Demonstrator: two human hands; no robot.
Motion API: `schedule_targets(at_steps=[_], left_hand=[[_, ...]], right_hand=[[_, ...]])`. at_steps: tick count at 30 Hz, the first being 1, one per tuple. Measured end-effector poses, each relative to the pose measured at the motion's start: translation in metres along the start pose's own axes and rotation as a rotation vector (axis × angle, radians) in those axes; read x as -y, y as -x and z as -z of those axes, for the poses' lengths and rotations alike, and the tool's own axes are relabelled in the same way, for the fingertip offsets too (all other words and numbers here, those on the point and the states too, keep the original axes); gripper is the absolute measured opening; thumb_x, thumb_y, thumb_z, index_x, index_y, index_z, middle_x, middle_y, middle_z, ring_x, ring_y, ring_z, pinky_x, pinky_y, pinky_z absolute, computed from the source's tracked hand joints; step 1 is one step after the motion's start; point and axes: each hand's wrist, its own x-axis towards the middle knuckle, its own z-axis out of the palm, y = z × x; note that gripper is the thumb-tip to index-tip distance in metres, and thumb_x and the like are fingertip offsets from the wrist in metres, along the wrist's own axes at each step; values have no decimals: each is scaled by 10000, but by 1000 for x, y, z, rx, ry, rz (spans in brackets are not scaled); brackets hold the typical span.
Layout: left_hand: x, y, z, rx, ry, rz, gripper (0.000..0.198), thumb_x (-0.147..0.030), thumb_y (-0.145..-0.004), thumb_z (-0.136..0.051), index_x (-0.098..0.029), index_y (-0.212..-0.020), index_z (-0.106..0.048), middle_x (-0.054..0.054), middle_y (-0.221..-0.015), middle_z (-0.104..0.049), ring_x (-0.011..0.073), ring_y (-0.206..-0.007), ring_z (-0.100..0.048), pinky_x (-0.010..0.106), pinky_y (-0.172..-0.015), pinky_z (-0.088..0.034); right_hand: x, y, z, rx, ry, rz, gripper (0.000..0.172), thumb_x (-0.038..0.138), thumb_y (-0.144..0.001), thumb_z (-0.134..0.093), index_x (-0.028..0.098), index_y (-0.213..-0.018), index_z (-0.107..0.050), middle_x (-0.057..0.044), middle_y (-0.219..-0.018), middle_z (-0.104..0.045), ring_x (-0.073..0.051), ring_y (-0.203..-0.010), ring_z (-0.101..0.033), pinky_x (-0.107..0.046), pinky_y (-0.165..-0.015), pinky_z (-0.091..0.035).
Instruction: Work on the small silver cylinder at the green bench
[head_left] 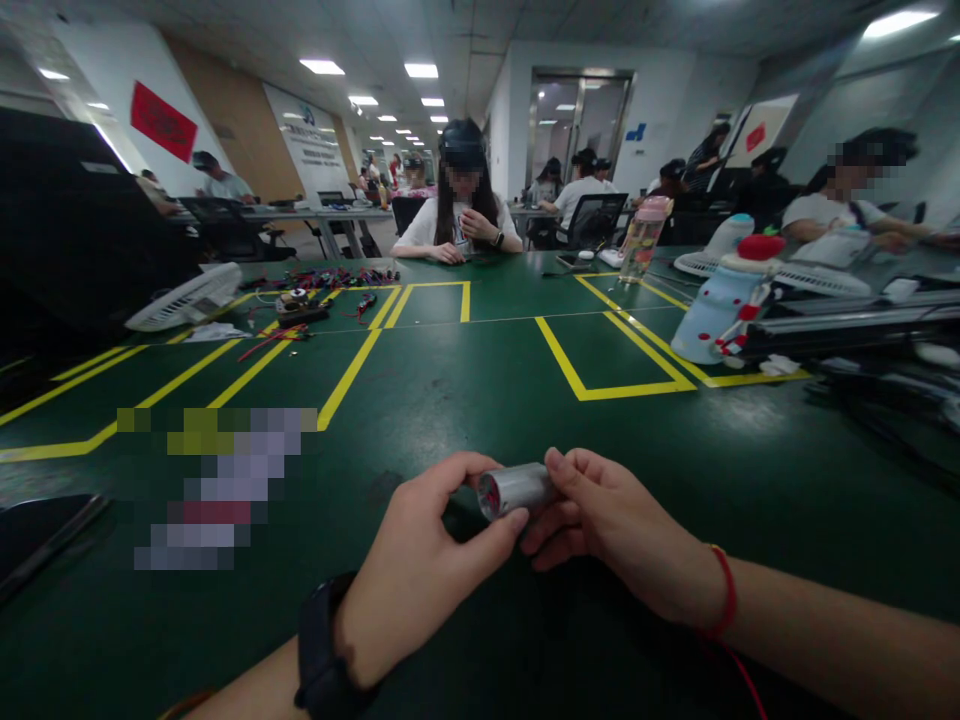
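A short silver metal cylinder is held above the green table, lying nearly sideways between my two hands. Its left end faces me partly and shows an opening with something red inside. My left hand grips the cylinder's left part, thumb below and forefinger behind. The thumb of my right hand presses on the right end, with the other fingers curled under it. That right end is mostly hidden by my fingers, and I cannot make out what kind of part the cylinder is.
The green table carries yellow tape lines. Wires and small parts lie at the far left near a white fan. A blue bottle and black cables are on the right. A person sits opposite.
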Motion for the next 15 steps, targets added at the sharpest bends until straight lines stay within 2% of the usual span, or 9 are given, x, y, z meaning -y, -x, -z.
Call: schedule_targets(at_steps=[2,4,7,9,11,15], left_hand=[[-1,-1,2,24,8,76,148,-357,-859,-627,-225,-915,-662,-10,-818,-694,173,-751,-617,297,-691,-477],[0,-3,3,75,28,115,216,-411,-895,-575,-223,-863,-676,-8,-779,-678,170,-716,-600,292,-654,-468],[-1,-3,2,194,112,43,309,-409,-928,-524,-220,-744,-685,11,-878,-684,185,-826,-618,312,-759,-493],[-2,-3,0,256,169,-17,340,-381,-938,-511,-223,-685,-672,9,-964,-683,195,-925,-617,332,-856,-488],[-3,-2,-3,279,193,-14,370,-388,-948,-489,-227,-660,-655,6,-981,-676,205,-961,-609,350,-877,-486],[-3,-2,-5,290,263,76,408,-430,-962,-437,-228,-679,-650,15,-948,-657,219,-985,-601,366,-866,-494]], right_hand=[[1,5,0,-45,106,95,496,613,-880,-504,144,-1020,-425,-58,-883,-602,-148,-705,-640,-297,-617,-541],[4,10,1,-61,274,242,495,608,-903,-465,150,-1090,-472,-58,-924,-590,-128,-734,-620,-284,-639,-534],[9,16,5,-62,600,484,412,523,-948,-442,198,-1180,-544,-64,-1053,-574,-115,-917,-581,-269,-824,-505],[10,17,8,-25,714,556,377,478,-961,-439,226,-1207,-574,-65,-1149,-551,-124,-1051,-537,-271,-941,-457],[10,16,8,33,688,516,396,476,-964,-435,241,-1258,-557,-64,-1210,-538,-133,-1103,-518,-288,-981,-440],[6,13,5,129,462,323,470,481,-918,-528,247,-1322,-478,-54,-1218,-554,-138,-1085,-548,-300,-944,-479]])
